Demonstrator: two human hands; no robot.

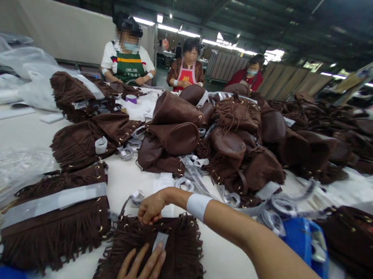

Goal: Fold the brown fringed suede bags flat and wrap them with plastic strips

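A dark brown fringed bag [182, 256] with metal eyelets lies flat on the table in front of me. My left hand [140, 276] rests on it, fingers stretched out, the fingertips touching a short whitish strip [161, 238] on the bag. At the bag's top edge, near an eyelet, my right hand [153, 206] has its fingers curled together; what is between them is hidden. White tape circles my right wrist. Left of this bag lies another fringed bag [62, 228] with a long pale strip across it.
Brown bags [179, 138] pile up across the table's middle and right. Rolled clear-wrapped straps [282, 206] lie by a blue bag [307, 248] at right. Plastic sheets [14, 173] cover the left side. Several co-workers [129, 64] are beyond the far edge.
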